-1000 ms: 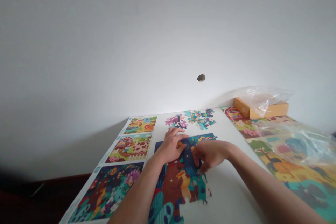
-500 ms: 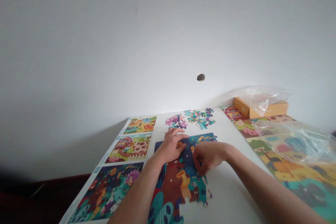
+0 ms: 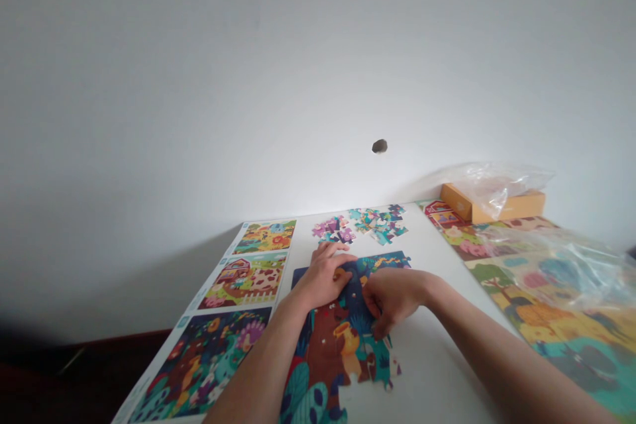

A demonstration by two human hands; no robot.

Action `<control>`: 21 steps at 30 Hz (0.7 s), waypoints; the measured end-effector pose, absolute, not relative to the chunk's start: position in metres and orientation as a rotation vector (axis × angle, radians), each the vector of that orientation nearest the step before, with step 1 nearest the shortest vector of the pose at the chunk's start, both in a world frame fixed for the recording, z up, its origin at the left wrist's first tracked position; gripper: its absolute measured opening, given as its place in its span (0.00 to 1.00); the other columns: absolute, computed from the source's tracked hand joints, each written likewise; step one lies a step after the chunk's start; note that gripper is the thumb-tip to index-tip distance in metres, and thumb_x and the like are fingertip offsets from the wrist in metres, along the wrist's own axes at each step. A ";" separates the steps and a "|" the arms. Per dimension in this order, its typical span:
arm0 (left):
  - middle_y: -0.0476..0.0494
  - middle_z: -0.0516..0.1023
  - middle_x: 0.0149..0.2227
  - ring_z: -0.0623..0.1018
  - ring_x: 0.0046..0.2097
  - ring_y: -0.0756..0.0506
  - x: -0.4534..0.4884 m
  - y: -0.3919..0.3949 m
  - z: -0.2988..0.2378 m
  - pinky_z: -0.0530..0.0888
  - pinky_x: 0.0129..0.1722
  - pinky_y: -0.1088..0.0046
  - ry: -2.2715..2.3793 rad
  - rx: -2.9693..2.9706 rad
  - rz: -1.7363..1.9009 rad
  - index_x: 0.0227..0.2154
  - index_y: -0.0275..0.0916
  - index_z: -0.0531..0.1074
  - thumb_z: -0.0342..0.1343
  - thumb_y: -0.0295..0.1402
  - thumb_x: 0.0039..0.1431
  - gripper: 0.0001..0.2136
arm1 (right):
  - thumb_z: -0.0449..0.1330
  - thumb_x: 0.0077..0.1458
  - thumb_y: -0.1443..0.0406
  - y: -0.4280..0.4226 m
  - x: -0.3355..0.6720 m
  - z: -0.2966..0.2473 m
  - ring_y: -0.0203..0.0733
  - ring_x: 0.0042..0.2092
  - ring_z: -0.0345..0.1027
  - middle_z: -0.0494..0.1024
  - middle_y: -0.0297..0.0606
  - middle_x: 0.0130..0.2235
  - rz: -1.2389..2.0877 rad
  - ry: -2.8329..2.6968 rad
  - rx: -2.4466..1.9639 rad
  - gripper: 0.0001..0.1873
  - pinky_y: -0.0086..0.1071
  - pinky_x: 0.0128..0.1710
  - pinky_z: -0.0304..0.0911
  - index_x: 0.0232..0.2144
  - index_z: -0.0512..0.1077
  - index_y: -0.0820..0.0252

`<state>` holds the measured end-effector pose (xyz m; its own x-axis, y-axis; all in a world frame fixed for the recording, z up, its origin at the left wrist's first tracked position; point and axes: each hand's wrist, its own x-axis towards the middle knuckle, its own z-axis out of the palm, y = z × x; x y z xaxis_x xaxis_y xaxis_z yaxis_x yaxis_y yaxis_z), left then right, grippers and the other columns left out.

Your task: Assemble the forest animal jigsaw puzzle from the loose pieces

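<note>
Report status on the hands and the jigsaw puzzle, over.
Left hand flat on the puzzle's dark blue area, right hand curled down on it alongside. Jigsaw puzzle partly assembled. Loose pieces lie beyond the hands; plastic bag off to the right.

You have two hands in view, your left hand (image 3: 322,275) and your right hand (image 3: 395,301), and both are on the one part-built jigsaw puzzle (image 3: 325,338). Above it you have two loose piles of puzzle pieces (image 3: 334,230) (image 3: 380,225). To your left lie three picture sheets (image 3: 243,281), and to your right two more picture sheets (image 3: 534,318). You also have one cardboard box (image 3: 507,207), two plastic bags (image 3: 489,182) (image 3: 561,262), and one hole in the wall (image 3: 379,146).
</note>
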<state>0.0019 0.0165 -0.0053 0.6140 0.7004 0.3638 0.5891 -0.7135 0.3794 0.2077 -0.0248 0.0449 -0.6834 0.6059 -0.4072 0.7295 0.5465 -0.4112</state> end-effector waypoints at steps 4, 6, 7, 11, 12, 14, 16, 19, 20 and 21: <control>0.44 0.71 0.53 0.66 0.56 0.39 0.002 0.017 -0.005 0.64 0.58 0.55 1.064 2.618 0.725 0.46 0.47 0.75 0.57 0.30 0.57 0.14 | 0.67 0.38 0.50 -0.025 0.208 0.046 0.33 0.23 0.61 0.74 0.29 0.25 -0.815 2.565 1.132 0.20 0.26 0.22 0.51 0.30 0.77 0.58; 0.44 0.71 0.53 0.66 0.56 0.39 0.002 0.017 -0.006 0.64 0.58 0.55 1.060 2.618 0.730 0.46 0.47 0.75 0.57 0.30 0.57 0.14 | 0.67 0.39 0.51 -0.026 0.208 0.047 0.33 0.23 0.61 0.74 0.29 0.24 -0.819 2.569 1.131 0.18 0.26 0.22 0.51 0.29 0.76 0.58; 0.44 0.71 0.53 0.67 0.56 0.39 0.002 0.017 -0.006 0.64 0.58 0.55 1.057 2.618 0.734 0.46 0.47 0.75 0.57 0.30 0.57 0.14 | 0.66 0.39 0.51 -0.026 0.208 0.047 0.33 0.23 0.60 0.73 0.28 0.24 -0.820 2.573 1.129 0.18 0.26 0.21 0.51 0.28 0.76 0.58; 0.43 0.71 0.53 0.67 0.57 0.39 0.002 0.018 -0.006 0.64 0.58 0.55 1.049 2.616 0.741 0.46 0.47 0.75 0.57 0.30 0.57 0.14 | 0.66 0.39 0.49 -0.028 0.206 0.046 0.32 0.22 0.58 0.70 0.27 0.21 -0.812 2.598 1.128 0.19 0.26 0.21 0.50 0.24 0.74 0.58; 0.43 0.71 0.53 0.67 0.57 0.39 0.002 0.017 -0.005 0.64 0.58 0.55 1.049 2.615 0.743 0.46 0.46 0.75 0.57 0.29 0.56 0.14 | 0.66 0.38 0.48 -0.028 0.205 0.045 0.32 0.21 0.58 0.69 0.27 0.20 -0.808 2.603 1.129 0.20 0.26 0.21 0.50 0.24 0.74 0.58; 0.43 0.71 0.53 0.67 0.57 0.39 0.002 0.017 -0.005 0.64 0.58 0.54 1.048 2.613 0.741 0.46 0.46 0.75 0.57 0.29 0.56 0.15 | 0.65 0.38 0.46 -0.028 0.203 0.045 0.33 0.22 0.58 0.69 0.27 0.21 -0.798 2.603 1.131 0.22 0.27 0.20 0.49 0.25 0.74 0.58; 0.43 0.71 0.53 0.66 0.57 0.39 0.002 0.017 -0.005 0.64 0.58 0.55 1.047 2.612 0.737 0.46 0.46 0.75 0.57 0.30 0.56 0.14 | 0.65 0.38 0.46 -0.028 0.203 0.045 0.33 0.22 0.58 0.70 0.28 0.21 -0.793 2.588 1.129 0.22 0.27 0.21 0.49 0.26 0.75 0.58; 0.43 0.71 0.53 0.66 0.57 0.39 0.002 0.016 -0.005 0.64 0.58 0.55 1.050 2.611 0.736 0.46 0.46 0.75 0.57 0.30 0.56 0.14 | 0.65 0.38 0.46 -0.028 0.204 0.045 0.34 0.23 0.59 0.71 0.29 0.22 -0.791 2.567 1.129 0.23 0.27 0.22 0.50 0.27 0.76 0.58; 0.43 0.71 0.53 0.66 0.57 0.39 0.002 0.016 -0.005 0.64 0.58 0.55 1.050 2.612 0.734 0.46 0.46 0.75 0.57 0.30 0.56 0.14 | 0.65 0.38 0.46 -0.027 0.204 0.045 0.34 0.23 0.59 0.71 0.29 0.23 -0.791 2.566 1.130 0.23 0.27 0.22 0.51 0.28 0.76 0.58; 0.43 0.71 0.53 0.66 0.57 0.39 0.002 0.016 -0.004 0.64 0.58 0.55 1.050 2.612 0.733 0.46 0.46 0.75 0.57 0.30 0.56 0.14 | 0.65 0.38 0.46 -0.027 0.204 0.045 0.34 0.23 0.59 0.71 0.29 0.23 -0.790 2.566 1.131 0.23 0.27 0.22 0.51 0.27 0.76 0.58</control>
